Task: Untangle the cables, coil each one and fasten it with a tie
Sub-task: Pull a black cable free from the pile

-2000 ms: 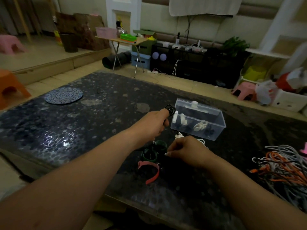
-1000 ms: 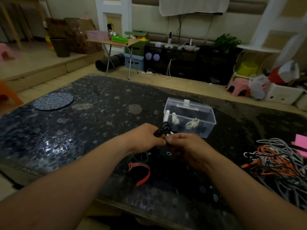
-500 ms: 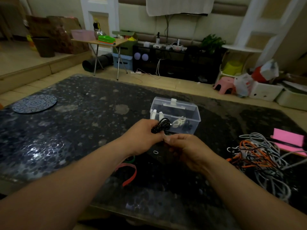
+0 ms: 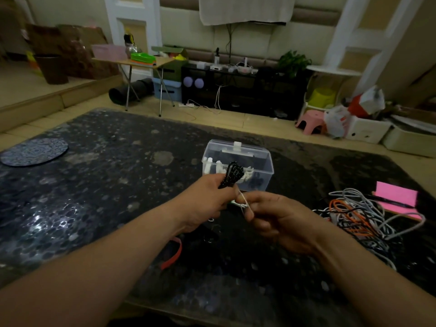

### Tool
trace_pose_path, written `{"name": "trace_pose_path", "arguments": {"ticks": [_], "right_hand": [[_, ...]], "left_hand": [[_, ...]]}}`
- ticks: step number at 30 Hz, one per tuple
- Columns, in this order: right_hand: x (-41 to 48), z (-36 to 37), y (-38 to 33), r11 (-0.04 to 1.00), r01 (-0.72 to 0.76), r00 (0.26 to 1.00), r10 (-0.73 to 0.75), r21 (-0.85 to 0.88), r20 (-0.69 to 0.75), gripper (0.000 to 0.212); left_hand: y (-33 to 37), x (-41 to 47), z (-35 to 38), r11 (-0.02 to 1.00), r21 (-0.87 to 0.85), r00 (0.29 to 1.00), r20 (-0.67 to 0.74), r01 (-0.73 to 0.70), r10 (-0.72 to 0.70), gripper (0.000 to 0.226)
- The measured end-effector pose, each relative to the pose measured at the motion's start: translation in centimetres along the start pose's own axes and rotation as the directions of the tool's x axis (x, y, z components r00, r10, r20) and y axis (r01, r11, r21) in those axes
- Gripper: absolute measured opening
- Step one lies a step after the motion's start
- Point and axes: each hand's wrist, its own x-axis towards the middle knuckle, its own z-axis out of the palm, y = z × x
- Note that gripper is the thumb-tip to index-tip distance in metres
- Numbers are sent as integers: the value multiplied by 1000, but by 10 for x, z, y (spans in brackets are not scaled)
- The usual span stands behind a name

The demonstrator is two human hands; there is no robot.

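Note:
My left hand grips a coiled black braided cable, whose loops stick up above the fist. My right hand pinches a thin white tie stretched toward the base of that coil. Both hands hover over the dark table just in front of a clear plastic box. A tangle of grey, orange and black cables lies on the table at the right. A red coiled cable lies under my left forearm, partly hidden.
The dark patterned table carries a round coaster at far left and a pink notepad with a pen at far right. Small loose rings lie below my hands. Behind the table, the floor holds furniture and stools.
My left hand drew the black coil back from the box toward my right hand. My right hand rose off the table and now pinches a white tie at the coil. The camera turned right.

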Motion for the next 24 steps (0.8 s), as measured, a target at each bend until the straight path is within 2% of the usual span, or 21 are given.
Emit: {"name": "trace_pose_path", "arguments": {"ticks": [2,4,6,8,10,13,17,20,22,24], "right_hand": [[-3,-4,-2,999,35,999,-34,-15,16,39],[-4,-7,-3,997,79,996,-80,-22,-25,43],[-3,-11,-3,991,131,987,-130,3,-92,43],[-1,-16,-5,982,185,974,-180,29,-135,41],[-1,-21,-8,973,227,964,-221,27,-149,39],[-4,-24,-11,969,237,960,-245,-73,-134,40],[-13,-22,-14,949,184,967,-221,-257,-127,39],[-17,-20,-17,904,152,973,-209,-400,-103,39],[-20,-18,-19,867,132,979,-189,-480,-72,40],[-22,-17,-21,815,99,984,-167,-571,-67,38]], "left_hand": [[3,-1,1,1000,-7,997,71,7,-6,9],[7,-2,2,994,-104,994,109,28,-16,6],[12,-2,3,956,-279,991,113,95,-65,21],[13,0,4,932,-344,992,96,115,-88,35],[13,-1,10,967,-241,993,105,77,-53,35],[13,-6,20,1000,13,983,185,-17,15,29],[5,-5,17,985,169,983,182,-36,5,29],[0,-3,14,974,223,983,185,-32,-10,36],[0,-3,12,945,316,975,219,-88,17,37],[0,-2,10,851,501,968,250,-159,33,33]]}}
